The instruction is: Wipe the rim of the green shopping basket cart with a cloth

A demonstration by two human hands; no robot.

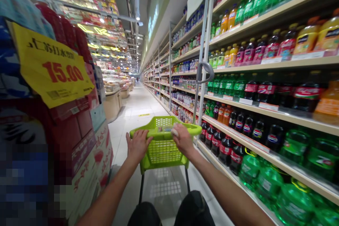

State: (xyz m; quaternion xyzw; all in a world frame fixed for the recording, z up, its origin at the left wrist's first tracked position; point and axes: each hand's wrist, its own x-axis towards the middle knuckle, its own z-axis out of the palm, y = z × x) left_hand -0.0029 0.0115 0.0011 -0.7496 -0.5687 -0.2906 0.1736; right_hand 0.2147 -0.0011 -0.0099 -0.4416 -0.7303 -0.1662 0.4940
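A bright green plastic shopping cart (pixel 164 153) stands in front of me on dark legs. My left hand (pixel 139 143) lies over the left part of its handle (pixel 161 135), with the fingers curled across the bar. On the right part of that handle rests my right hand (pixel 183 141), closed. Something small and whitish (pixel 174 132) shows at its fingers, too blurred to name. Inside the basket, just beyond the bar, a small packed item (pixel 166 128) is partly visible.
Shelves of bottled drinks (pixel 265 91) line the right side. A tall rail ladder (pixel 202 67) leans there. At left, stacked drink cartons (pixel 87 141) carry a yellow price sign (pixel 53 65). The tiled aisle (pixel 132 104) runs straight ahead past display stands (pixel 112 102).
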